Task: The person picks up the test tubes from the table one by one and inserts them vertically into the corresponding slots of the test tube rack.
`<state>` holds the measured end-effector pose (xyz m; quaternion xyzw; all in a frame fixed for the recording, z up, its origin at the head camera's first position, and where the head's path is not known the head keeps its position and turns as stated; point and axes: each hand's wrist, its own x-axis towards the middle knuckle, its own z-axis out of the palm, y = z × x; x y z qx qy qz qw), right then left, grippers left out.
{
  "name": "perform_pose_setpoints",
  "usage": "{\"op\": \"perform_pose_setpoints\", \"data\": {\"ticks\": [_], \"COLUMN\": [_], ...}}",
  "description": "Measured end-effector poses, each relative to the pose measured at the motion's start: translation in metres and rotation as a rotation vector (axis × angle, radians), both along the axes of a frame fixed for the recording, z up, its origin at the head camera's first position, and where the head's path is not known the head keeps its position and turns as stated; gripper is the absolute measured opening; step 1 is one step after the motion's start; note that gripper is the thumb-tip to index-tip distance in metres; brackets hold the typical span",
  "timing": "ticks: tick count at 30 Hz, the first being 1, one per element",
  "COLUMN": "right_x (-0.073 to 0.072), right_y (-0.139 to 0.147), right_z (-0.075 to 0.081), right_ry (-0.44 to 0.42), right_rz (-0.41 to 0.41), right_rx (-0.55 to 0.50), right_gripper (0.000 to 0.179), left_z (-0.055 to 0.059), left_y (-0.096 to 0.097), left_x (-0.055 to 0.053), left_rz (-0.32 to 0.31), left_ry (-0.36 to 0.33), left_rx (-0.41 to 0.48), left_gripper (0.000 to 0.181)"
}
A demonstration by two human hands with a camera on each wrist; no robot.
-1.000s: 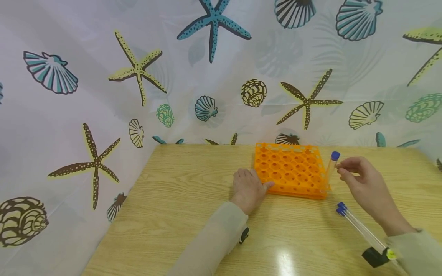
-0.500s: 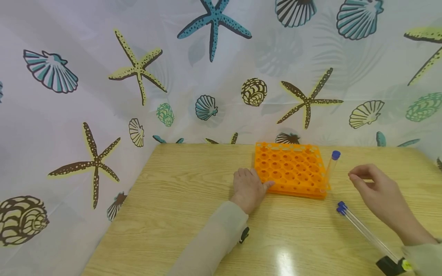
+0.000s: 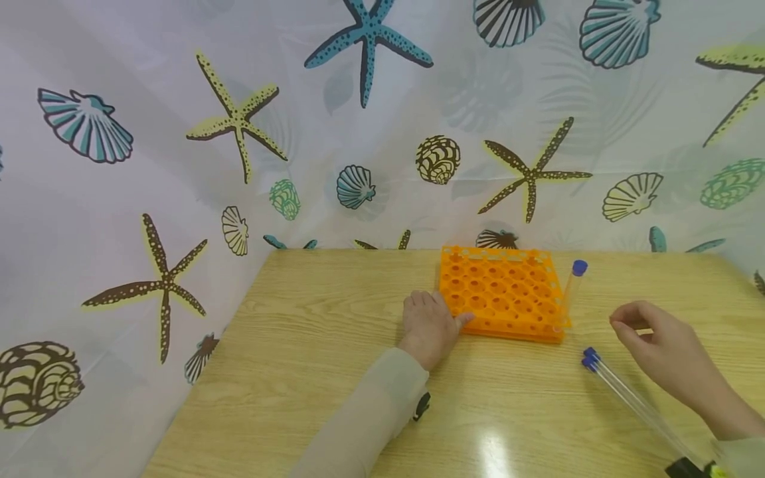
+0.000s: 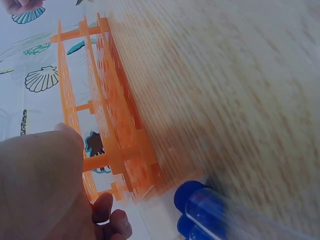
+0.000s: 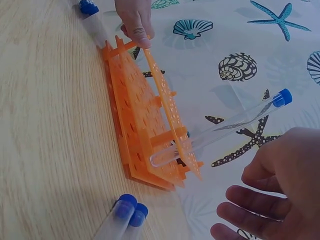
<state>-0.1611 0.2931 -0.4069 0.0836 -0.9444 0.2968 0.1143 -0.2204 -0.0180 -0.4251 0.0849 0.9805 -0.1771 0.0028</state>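
An orange test tube rack (image 3: 501, 295) stands on the table, its top full of round holes. My left hand (image 3: 429, 330) holds its near left corner, thumb along the front edge and fingers at the side. One clear test tube (image 3: 572, 297) with a blue cap leans in a hole at the rack's right front corner. In the right wrist view this tube slants through the rack's top plate. To the right of it, my right hand (image 3: 666, 352) hovers with loosely bent fingers, apart from the tube and holding nothing.
Blue-capped tubes (image 3: 627, 396) lie on the wooden table (image 3: 311, 345) below my right hand. More blue caps (image 4: 192, 197) show near my left hand in the left wrist view. A cloth (image 3: 382, 139) printed with shells and starfish hangs behind and at the left.
My right hand has let go of the tube at the rack's right corner and drawn back to the right and nearer. The left hand and the rack have stayed put.
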Motion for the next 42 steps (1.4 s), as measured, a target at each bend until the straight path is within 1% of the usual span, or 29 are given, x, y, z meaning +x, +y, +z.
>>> {"op": "perform_pose_setpoints", "data": {"ticks": [5,9,14,17,22,28,31,38,42], "right_x": [0.001,0.003,0.005,0.005,0.006,0.009,0.01,0.012,0.012], "right_y": [0.004,0.006,0.012,0.016,0.02,0.024,0.026,0.027,0.026], "right_z": [-0.003,-0.005,-0.011,-0.017,-0.024,-0.032,-0.036,-0.041,-0.041], "right_ry": [-0.023,-0.104,-0.215,-0.256,-0.299,-0.368,-0.382,-0.338,-0.333], "right_rz": [-0.006,-0.007,0.026,0.041,0.062,0.113,0.13,0.144,0.138], "right_rx": [0.046,0.098,0.155,0.182,0.218,0.251,0.259,0.278,0.279], "right_gripper": [0.013,0.016,0.016,0.016,0.015,0.018,0.019,0.017,0.017], "left_z": [0.0,0.0,0.0,0.0,0.001,0.003,0.003,0.002,0.001], "left_y": [0.0,0.0,-0.001,-0.001,0.0,0.001,0.001,0.001,0.001], "left_x": [-0.002,-0.003,-0.001,0.0,-0.001,-0.001,-0.001,0.0,0.0], "left_rz": [0.001,0.002,0.002,0.006,0.013,0.012,0.013,0.026,0.031], "left_ry": [-0.002,-0.008,-0.015,-0.017,-0.026,-0.03,-0.037,-0.042,-0.04], "left_rx": [0.008,0.01,0.02,0.024,0.021,0.016,0.016,0.023,0.025], "left_gripper": [0.072,0.072,0.072,0.072,0.072,0.072,0.072,0.072,0.072]}}
